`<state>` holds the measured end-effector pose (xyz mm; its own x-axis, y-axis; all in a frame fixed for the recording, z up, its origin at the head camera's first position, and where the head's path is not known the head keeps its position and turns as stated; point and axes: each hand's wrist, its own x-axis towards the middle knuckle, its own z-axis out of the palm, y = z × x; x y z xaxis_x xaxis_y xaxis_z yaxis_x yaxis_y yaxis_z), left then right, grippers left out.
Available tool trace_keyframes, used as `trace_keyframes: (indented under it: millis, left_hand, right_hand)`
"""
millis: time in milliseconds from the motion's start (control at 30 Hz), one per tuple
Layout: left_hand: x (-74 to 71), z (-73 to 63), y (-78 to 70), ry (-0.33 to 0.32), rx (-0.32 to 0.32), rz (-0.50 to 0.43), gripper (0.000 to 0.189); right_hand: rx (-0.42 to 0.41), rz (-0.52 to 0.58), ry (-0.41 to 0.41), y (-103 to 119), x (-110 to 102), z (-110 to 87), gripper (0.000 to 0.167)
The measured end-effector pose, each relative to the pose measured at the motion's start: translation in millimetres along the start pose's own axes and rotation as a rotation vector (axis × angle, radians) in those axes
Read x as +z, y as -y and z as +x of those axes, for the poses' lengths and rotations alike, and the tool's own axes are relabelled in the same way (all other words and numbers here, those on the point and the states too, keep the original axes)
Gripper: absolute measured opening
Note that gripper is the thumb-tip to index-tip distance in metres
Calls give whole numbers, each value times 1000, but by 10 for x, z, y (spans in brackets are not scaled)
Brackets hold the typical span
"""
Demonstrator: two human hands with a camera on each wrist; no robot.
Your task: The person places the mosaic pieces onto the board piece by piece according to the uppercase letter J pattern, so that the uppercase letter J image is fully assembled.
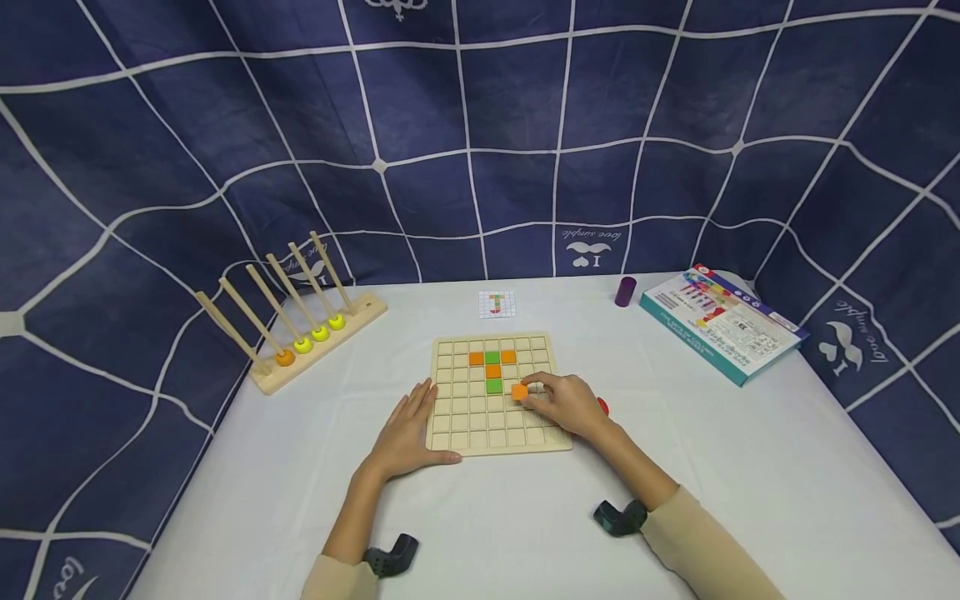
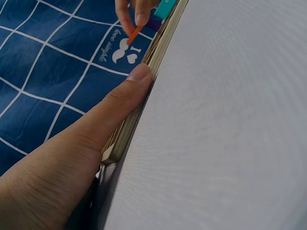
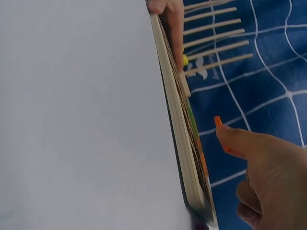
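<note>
A wooden grid board (image 1: 457,421) lies on the white table. On it sit orange and green square tiles: a row of three with a green tile (image 1: 492,357) in its middle, and two more below it. My right hand (image 1: 566,403) pinches an orange tile (image 1: 520,392) between thumb and fingertips above the board; the right wrist view shows this tile (image 3: 218,120) raised off the surface. My left hand (image 1: 405,433) rests at the board's near left corner, fingers along the left side. Its thumb (image 2: 115,108) presses against the front edge.
Behind the board lies a small pattern card (image 1: 497,304). A wooden peg stand (image 1: 360,312) with yellow and orange beads is at the left. A purple cylinder (image 1: 626,292) and a boxed set (image 1: 720,321) sit at back right. A red piece (image 1: 603,406) is partly hidden by my right hand.
</note>
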<state>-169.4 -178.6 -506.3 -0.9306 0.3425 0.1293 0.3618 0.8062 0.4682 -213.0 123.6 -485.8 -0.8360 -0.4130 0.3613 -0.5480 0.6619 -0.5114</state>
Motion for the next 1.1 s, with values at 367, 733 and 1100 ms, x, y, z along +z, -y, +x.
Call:
trace_keyframes:
  millis: [367,733,1100]
  left_hand:
    - [-8,3,-13,21,-14,15,129]
    - [-14,-6,-9,13,-9,25,128]
    - [-9,-1,-9,22,-16,11,128]
  right_hand:
    - [-28,-44,45,158,296,148,30]
    - [-25,-82,65,171,341,140,28]
    - [-52,-120,57,160,344,133,28]
